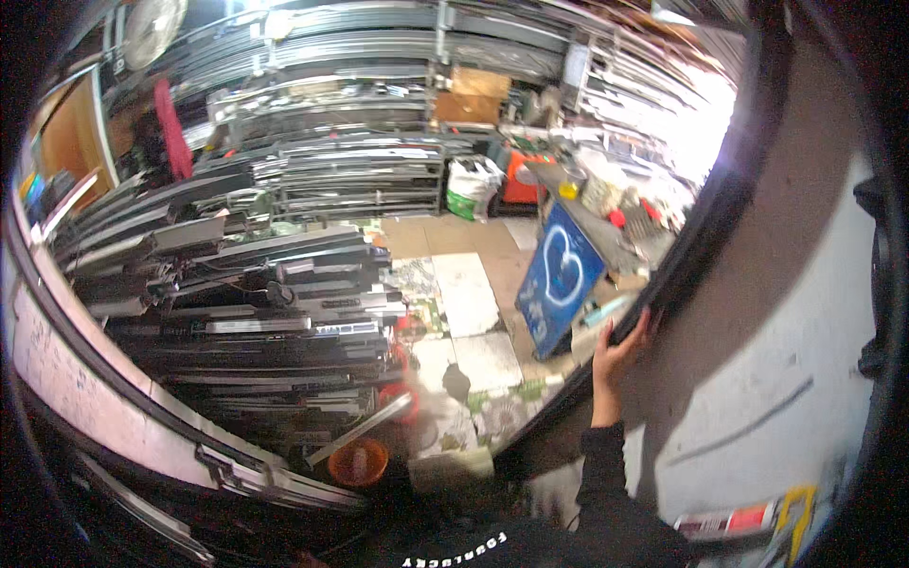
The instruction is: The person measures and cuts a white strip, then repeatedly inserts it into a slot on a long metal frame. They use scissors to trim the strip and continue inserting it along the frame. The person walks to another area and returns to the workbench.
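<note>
My right hand reaches up from a dark sleeve and rests against the black frame edge of an opening. Its thumb is spread from the fingers, which lie along the frame and the wall beside it. No loose object shows in that hand. My left hand is not visible; the lower left is dark. Below the right forearm, near the lower right rim, lies a white-and-red tube beside a yellow metal part.
Long dark metal profiles lie piled at the left, with an orange bucket near their front. Racks of profiles line the back. A bench with a blue panel stands right of the tiled floor. A white-green sack sits farther back.
</note>
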{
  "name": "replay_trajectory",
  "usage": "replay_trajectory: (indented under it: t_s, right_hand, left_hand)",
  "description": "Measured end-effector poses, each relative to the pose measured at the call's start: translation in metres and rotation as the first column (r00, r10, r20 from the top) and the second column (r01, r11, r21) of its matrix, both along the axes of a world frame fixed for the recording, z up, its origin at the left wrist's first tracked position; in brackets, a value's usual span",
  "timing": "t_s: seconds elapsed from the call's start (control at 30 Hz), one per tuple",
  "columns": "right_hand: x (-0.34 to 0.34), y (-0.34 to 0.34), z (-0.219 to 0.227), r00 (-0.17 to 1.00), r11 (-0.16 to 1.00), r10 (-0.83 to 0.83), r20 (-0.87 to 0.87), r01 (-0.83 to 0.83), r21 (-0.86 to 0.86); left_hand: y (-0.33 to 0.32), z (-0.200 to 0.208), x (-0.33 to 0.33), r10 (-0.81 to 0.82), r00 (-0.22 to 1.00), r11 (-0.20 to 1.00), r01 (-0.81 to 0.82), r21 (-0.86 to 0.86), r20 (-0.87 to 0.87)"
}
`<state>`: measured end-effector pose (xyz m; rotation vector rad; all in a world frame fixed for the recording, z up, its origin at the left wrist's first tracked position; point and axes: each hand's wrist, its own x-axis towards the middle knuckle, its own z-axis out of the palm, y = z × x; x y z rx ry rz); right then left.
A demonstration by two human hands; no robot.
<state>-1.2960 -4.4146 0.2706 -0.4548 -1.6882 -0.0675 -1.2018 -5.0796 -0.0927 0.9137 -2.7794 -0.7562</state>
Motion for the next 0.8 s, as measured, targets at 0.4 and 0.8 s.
replay_trajectory:
  t_s: [0.4, 0.8]
  right_hand:
    - [-0.018, 0.021, -0.029, 0.989, 0.991, -0.133, -0.058, 0.132, -0.019]
    - [-0.020, 0.023, -0.035, 0.988, 0.991, -0.124, -0.092, 0.119, -0.057]
  left_hand:
    - [0.091, -0.002, 0.048, -0.167, 0.939, 0.942, 0.062, 0.329, 0.302]
    - [0.072, -0.006, 0.055, -0.240, 0.851, 0.778, -0.120, 0.617, 0.467]
